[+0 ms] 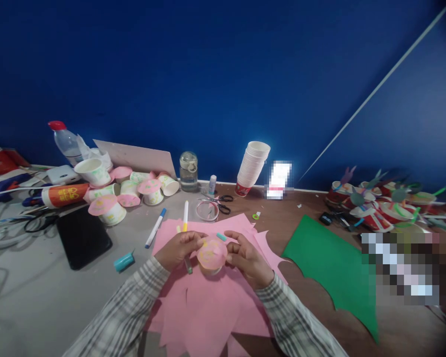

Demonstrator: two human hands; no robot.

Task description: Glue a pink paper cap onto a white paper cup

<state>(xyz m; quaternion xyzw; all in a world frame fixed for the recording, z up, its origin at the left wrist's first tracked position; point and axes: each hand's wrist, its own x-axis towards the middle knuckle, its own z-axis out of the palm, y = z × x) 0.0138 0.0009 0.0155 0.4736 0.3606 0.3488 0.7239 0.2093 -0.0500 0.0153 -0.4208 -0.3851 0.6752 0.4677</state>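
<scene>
My left hand pinches the left edge of a pink paper disc with yellow-green marks. On the opposite side, the fingers of my right hand are closed on the disc's edge. A small paper cup shows just below the disc; whether the two are joined I cannot tell. Both hands are over a pile of pink paper with cut-out curves. A green-tipped marker lies close to my left hand, and a teal cap lies between the hands. Behind them is a yellow-banded marker.
Scissors and a tape roll lie beyond the pink paper. Paper-topped cups crowd the back left, near a black tablet-like device. A cup stack leans at the back. Green paper lies right.
</scene>
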